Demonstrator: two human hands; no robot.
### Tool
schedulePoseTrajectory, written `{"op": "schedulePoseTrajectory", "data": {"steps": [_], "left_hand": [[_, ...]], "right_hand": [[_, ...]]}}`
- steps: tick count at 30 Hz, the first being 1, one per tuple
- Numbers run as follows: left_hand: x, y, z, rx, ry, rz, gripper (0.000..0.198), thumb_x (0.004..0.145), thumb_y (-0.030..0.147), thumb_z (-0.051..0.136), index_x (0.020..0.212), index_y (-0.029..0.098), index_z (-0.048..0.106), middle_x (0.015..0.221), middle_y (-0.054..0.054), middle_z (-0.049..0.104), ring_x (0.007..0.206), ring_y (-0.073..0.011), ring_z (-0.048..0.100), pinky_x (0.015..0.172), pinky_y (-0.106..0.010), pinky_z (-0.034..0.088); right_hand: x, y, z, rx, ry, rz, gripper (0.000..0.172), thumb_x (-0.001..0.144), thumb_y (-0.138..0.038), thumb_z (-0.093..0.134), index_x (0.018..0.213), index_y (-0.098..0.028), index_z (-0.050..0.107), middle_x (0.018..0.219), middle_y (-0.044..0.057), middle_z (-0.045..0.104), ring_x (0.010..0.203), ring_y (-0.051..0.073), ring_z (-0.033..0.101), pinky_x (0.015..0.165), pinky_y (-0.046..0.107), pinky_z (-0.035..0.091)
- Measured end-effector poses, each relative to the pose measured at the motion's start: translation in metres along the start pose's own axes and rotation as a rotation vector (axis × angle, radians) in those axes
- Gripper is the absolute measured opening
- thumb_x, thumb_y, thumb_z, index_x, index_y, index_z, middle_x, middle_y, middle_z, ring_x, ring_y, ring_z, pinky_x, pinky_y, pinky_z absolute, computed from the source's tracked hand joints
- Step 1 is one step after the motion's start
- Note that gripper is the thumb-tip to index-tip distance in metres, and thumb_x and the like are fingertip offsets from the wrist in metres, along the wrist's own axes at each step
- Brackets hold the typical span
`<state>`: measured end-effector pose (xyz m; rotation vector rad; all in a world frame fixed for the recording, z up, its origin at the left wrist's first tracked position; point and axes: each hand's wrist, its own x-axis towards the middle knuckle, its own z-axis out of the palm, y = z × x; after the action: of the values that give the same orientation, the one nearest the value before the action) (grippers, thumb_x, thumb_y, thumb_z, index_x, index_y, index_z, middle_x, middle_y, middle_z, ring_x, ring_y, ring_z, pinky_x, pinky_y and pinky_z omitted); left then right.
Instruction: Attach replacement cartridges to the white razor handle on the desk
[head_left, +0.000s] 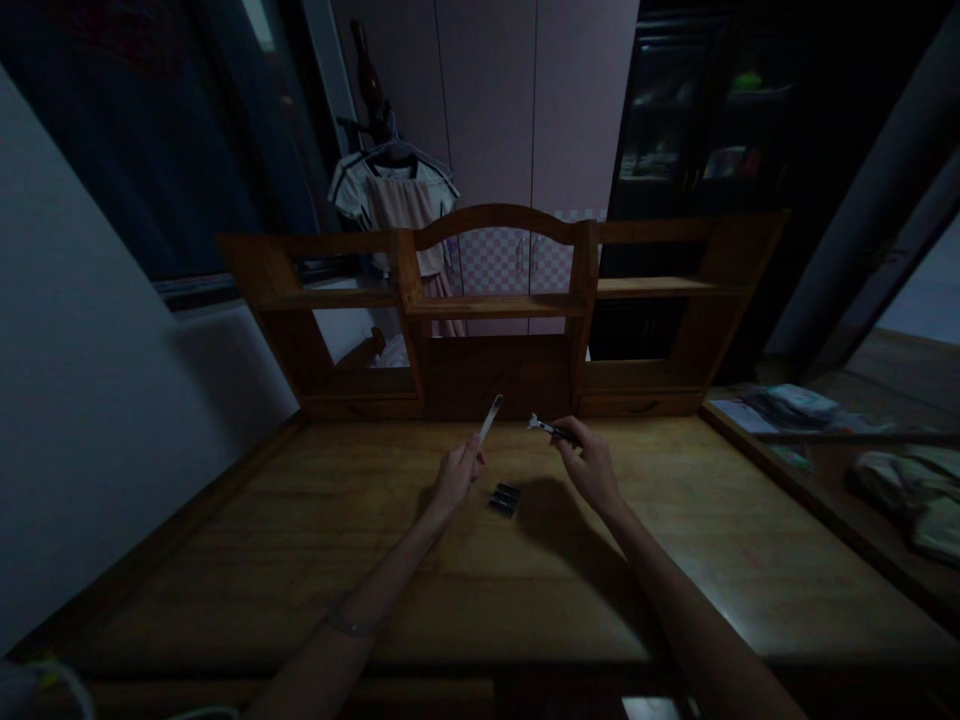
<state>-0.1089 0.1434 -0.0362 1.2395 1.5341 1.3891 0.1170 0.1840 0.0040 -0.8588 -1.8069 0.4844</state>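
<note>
Over the wooden desk, my left hand [459, 474] is closed round a slim white stick [489, 418], which tilts up and away and has a dark oval at its far tip. My right hand [589, 462] pinches a thin dark tool [555, 431] with a pale, forked-looking head pointing left toward the stick. A gap separates the two held things. Between and below my hands, a small clear-looking pack with several dark strips [504, 499] lies flat on the desk. Dim light hides the exact kind of these items.
A wooden shelf unit [495, 308] rises along the back of the desk [360, 560]. Clothes [394, 200] hang behind it, before a pink wardrobe [487, 120]. At right, beyond the desk's raised edge, are a plastic-wrapped bundle [799, 402] and folded cloth [911, 490].
</note>
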Motion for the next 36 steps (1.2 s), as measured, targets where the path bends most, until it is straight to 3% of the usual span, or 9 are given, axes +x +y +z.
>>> {"op": "schedulePoseTrajectory", "data": {"steps": [6,9,18,23,27,29,31,34,36], "left_hand": [[-0.003,-0.005,-0.005,-0.031,0.084,0.005,0.046,0.084,0.064,0.032,0.091,0.021,0.046,0.047,0.008,0.045,0.033,-0.0085,0.041,0.033,-0.015,0.028],[-0.003,-0.008,-0.007,0.019,0.045,-0.061,0.046,0.082,0.064,0.035,0.089,0.020,0.048,0.044,0.006,0.048,0.031,-0.0117,0.046,0.033,-0.017,0.032],[-0.009,0.002,-0.034,0.519,-0.016,-0.012,0.041,0.082,0.049,0.047,0.057,0.017,0.054,0.043,0.001,0.048,0.035,-0.0108,0.045,0.040,-0.019,0.021],[-0.027,-0.011,-0.054,0.689,-0.020,0.084,0.039,0.080,0.045,0.053,0.053,0.017,0.058,0.052,-0.004,0.055,0.049,-0.0169,0.054,0.049,-0.023,0.026],[-0.030,0.008,-0.059,0.969,0.010,0.089,0.039,0.082,0.046,0.050,0.058,0.016,0.061,0.059,-0.008,0.059,0.062,-0.0227,0.059,0.060,-0.029,0.037],[-0.029,0.027,-0.054,1.013,-0.079,0.175,0.035,0.086,0.043,0.048,0.073,0.016,0.066,0.070,-0.009,0.063,0.073,-0.0236,0.061,0.070,-0.032,0.040],[-0.027,0.043,-0.044,0.912,-0.257,0.322,0.030,0.083,0.043,0.055,0.095,0.019,0.067,0.093,-0.009,0.065,0.089,-0.0226,0.060,0.080,-0.031,0.042],[-0.023,0.050,-0.027,0.752,-0.539,0.447,0.063,0.066,0.045,0.074,0.123,0.025,0.055,0.126,-0.007,0.054,0.113,-0.0233,0.050,0.094,-0.030,0.040],[-0.018,0.044,-0.018,0.725,-0.636,0.456,0.078,0.059,0.044,0.080,0.129,0.027,0.050,0.130,-0.006,0.051,0.118,-0.0245,0.047,0.098,-0.032,0.038]], "right_hand": [[-0.002,0.011,0.007,-0.075,-0.011,-0.001,0.017,0.082,-0.020,0.047,0.092,-0.021,0.060,0.083,0.004,0.063,0.075,0.019,0.056,0.067,0.028,0.040],[-0.005,0.018,0.011,-0.090,-0.030,0.021,0.019,0.082,-0.020,0.046,0.096,-0.021,0.060,0.085,0.004,0.063,0.077,0.020,0.055,0.068,0.030,0.040],[-0.010,0.021,0.017,-0.016,-0.122,0.091,0.016,0.087,-0.026,0.045,0.095,-0.024,0.058,0.078,0.002,0.062,0.069,0.022,0.057,0.064,0.032,0.042],[-0.010,0.018,0.016,-0.001,-0.104,0.099,0.017,0.087,-0.029,0.045,0.094,-0.024,0.059,0.076,0.003,0.062,0.067,0.022,0.057,0.061,0.032,0.042],[-0.011,0.015,0.016,-0.018,-0.126,0.097,0.018,0.087,-0.030,0.042,0.094,-0.022,0.058,0.075,0.004,0.062,0.066,0.021,0.057,0.059,0.030,0.041],[-0.012,0.014,0.017,-0.051,-0.154,0.113,0.019,0.086,-0.030,0.042,0.094,-0.021,0.057,0.075,0.004,0.062,0.066,0.020,0.057,0.058,0.028,0.040],[-0.013,0.015,0.018,-0.078,-0.174,0.118,0.020,0.085,-0.029,0.042,0.096,-0.020,0.056,0.076,0.004,0.062,0.066,0.019,0.057,0.060,0.028,0.039],[-0.013,0.016,0.017,-0.104,-0.187,0.114,0.020,0.085,-0.028,0.041,0.097,-0.020,0.055,0.078,0.004,0.063,0.068,0.019,0.058,0.063,0.028,0.039],[-0.012,0.017,0.016,-0.114,-0.189,0.121,0.020,0.086,-0.028,0.040,0.097,-0.020,0.055,0.078,0.004,0.062,0.069,0.019,0.058,0.063,0.027,0.039]]}}
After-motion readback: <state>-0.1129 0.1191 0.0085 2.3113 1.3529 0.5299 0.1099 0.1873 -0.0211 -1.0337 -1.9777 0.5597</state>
